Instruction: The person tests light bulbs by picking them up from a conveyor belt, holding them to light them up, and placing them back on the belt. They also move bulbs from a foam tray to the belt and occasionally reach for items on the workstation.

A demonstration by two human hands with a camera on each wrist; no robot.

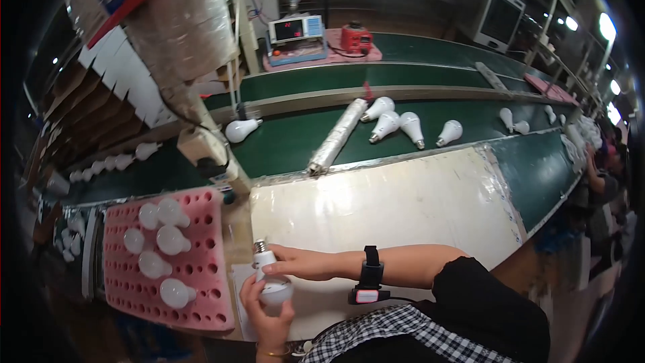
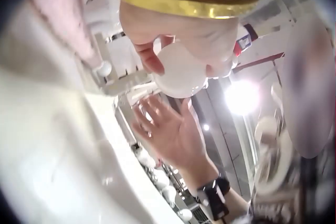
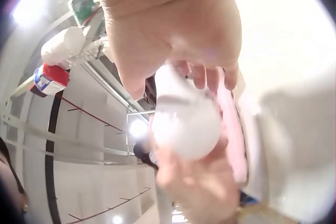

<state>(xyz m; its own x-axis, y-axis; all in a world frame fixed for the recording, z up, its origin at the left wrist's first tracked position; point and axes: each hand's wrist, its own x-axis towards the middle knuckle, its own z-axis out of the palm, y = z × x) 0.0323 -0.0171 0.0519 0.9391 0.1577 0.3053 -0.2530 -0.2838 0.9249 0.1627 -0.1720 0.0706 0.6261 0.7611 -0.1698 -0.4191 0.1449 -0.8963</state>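
One white bulb (image 1: 274, 294) is over the bench (image 1: 376, 208); the left hand (image 1: 265, 316) curls round its globe; the right hand (image 1: 302, 263), loosely open, is at its neck; six other bulbs (image 1: 173, 240) sit on pink foam (image 1: 201, 314).

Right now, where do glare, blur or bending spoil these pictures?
Head view: the lens bows the green belt and darkens the corners, shine whitens patches of the tabletop. Left wrist view: the lamp burns out to white, the left side is soft. Right wrist view: the held bulb is blurred and a grey shadow crosses the tabletop.
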